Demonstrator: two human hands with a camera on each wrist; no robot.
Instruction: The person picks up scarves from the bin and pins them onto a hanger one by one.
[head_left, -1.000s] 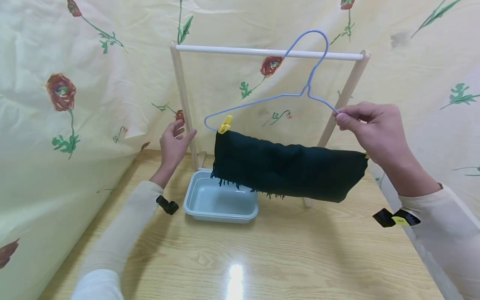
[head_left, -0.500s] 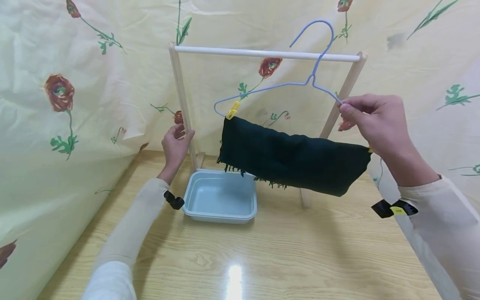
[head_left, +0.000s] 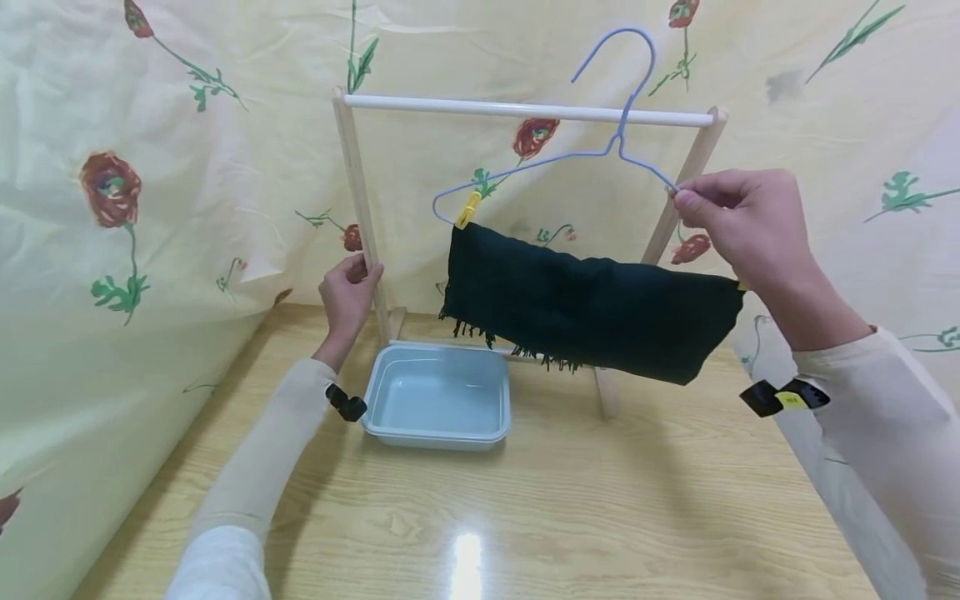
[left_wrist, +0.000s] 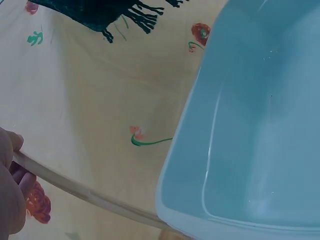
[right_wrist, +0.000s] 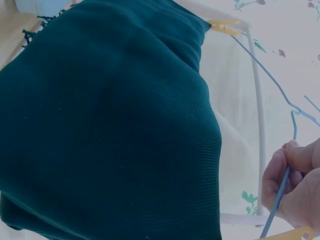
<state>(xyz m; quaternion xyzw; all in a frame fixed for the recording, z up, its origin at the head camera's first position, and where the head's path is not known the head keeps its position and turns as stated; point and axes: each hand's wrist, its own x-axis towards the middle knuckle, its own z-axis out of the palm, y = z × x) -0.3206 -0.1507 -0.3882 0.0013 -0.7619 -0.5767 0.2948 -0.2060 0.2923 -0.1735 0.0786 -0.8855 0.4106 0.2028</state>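
Observation:
My right hand [head_left: 757, 221] pinches the right shoulder of a blue wire hanger [head_left: 558, 158] between thumb and fingers. A dark green fringed scarf [head_left: 592, 308], folded, hangs from it, slanting down to the right. A yellow clothespin [head_left: 468, 210] holds the scarf's left corner; another clothespin [right_wrist: 295, 235] shows partly by my right hand in the right wrist view. The hanger's hook rises above the white rail [head_left: 517, 108], its neck crossing in front; contact cannot be told. My left hand [head_left: 348, 296] grips the left wooden post [head_left: 356, 179] of the rack, thumb and fingers on either side.
A pale blue basin [head_left: 437, 400] stands at the foot of the rack on the wood-grain table [head_left: 420, 517]. Flower-printed cloth [head_left: 195, 167] surrounds the back and sides. The rack's right post [head_left: 693, 158] rises behind the right hand.
The right hand has raised the hanger and scarf, so the hook now stands higher above the rail. My left hand has moved slightly onto the left post and taken hold of it.

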